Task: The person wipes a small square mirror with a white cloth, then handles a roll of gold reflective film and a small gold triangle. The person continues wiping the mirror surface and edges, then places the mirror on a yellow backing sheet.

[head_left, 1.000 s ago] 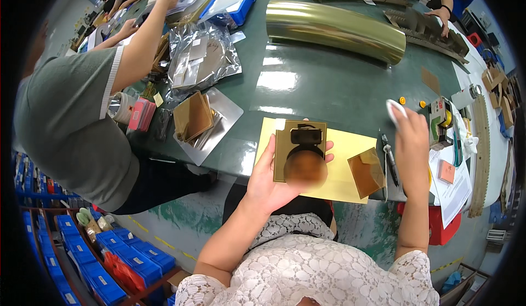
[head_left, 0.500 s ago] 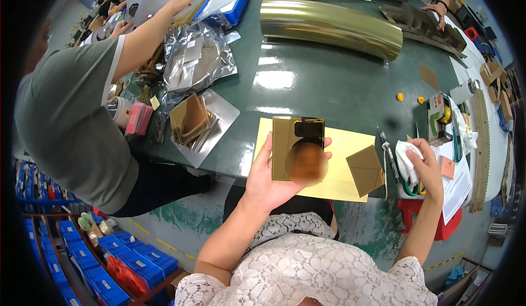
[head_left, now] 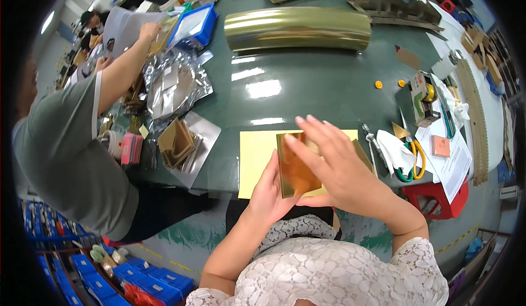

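My left hand [head_left: 267,188] grips a gold mirror-finished plate [head_left: 298,169] by its lower left edge, above a yellow sheet [head_left: 253,155] at the table's near edge. Over the plate's right side hovers my right hand [head_left: 345,169], its fingers stretched out and apart. Whether those fingertips touch the plate I cannot tell. Behind my right hand a second mirrored plate [head_left: 362,155] lies on the sheet, mostly hidden. A crumpled white cloth [head_left: 393,150] rests to the right, between a pen-like tool [head_left: 370,137] and scissors [head_left: 418,161] with green and yellow handles.
A large gold roll [head_left: 296,31] lies across the back of the green table [head_left: 323,89]. At left are stacked plates [head_left: 176,144], a clear plastic bag [head_left: 181,81] and a blue tray [head_left: 192,25]. A co-worker [head_left: 71,147] in grey reaches in there. Tape and papers [head_left: 446,166] lie right.
My right hand has left the white cloth and moved left over the plate. My left hand still holds the plate. The view has shifted, so the table's contents sit differently in it.
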The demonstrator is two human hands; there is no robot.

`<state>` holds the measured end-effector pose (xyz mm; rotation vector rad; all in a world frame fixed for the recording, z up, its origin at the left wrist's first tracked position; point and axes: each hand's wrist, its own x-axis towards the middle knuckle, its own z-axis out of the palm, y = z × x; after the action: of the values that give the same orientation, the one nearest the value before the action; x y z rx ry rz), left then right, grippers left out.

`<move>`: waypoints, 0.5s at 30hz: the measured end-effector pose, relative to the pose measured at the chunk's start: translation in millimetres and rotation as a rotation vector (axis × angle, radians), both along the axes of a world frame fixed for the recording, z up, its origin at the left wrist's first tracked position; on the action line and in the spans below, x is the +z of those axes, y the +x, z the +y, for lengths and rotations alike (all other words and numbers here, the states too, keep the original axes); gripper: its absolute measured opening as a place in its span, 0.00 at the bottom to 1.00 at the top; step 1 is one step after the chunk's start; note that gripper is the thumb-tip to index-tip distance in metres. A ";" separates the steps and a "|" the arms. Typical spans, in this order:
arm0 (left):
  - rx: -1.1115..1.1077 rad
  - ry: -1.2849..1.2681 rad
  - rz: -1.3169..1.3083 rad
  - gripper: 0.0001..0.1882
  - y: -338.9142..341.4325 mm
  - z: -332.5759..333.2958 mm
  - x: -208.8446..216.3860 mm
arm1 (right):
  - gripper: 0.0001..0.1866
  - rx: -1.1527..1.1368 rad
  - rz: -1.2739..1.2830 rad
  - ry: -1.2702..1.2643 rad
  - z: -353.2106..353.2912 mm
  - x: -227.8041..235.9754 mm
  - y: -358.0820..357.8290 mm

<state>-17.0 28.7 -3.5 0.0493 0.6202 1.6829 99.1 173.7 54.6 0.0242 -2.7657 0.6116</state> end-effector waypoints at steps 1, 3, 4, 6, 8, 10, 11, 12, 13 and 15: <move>-0.003 -0.027 0.145 0.32 3.3 0.6 3.9 | 0.57 0.017 -0.024 -0.027 0.4 -2.1 -3.4; -0.028 -0.004 0.198 0.31 4.8 1.1 2.9 | 0.56 0.051 -0.072 -0.083 3.1 -6.5 -5.7; -0.039 0.007 0.224 0.31 4.4 0.7 2.3 | 0.56 0.038 -0.052 -0.120 5.5 -8.6 -3.4; -0.064 0.018 0.404 0.40 -3.1 -2.3 -3.9 | 0.55 0.020 -0.010 -0.193 10.6 -12.6 1.8; -0.053 0.099 0.739 0.49 -14.9 -3.2 -24.3 | 0.61 0.027 0.078 -0.562 15.3 -20.4 11.8; -0.045 0.077 0.974 0.63 -17.3 -5.5 -7.3 | 0.69 0.039 0.179 -0.932 22.4 -29.1 21.7; -0.079 0.097 1.083 0.65 -17.5 -3.6 -1.8 | 0.75 0.091 0.213 -1.032 26.6 -33.2 24.6; -0.111 0.116 1.193 0.66 -17.3 -1.9 2.0 | 0.75 0.099 0.246 -1.082 27.0 -38.0 25.5; -0.130 0.122 1.232 0.67 -15.6 1.2 3.8 | 0.75 0.107 0.281 -1.131 25.8 -43.1 27.2; -0.173 0.134 1.309 0.68 -10.9 8.5 5.6 | 0.79 0.104 0.292 -1.212 23.4 -52.0 32.3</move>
<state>-27.9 37.3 2.2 1.3318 1.3866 1.3534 131.5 197.1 2.5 -0.0122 -1.7400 1.9771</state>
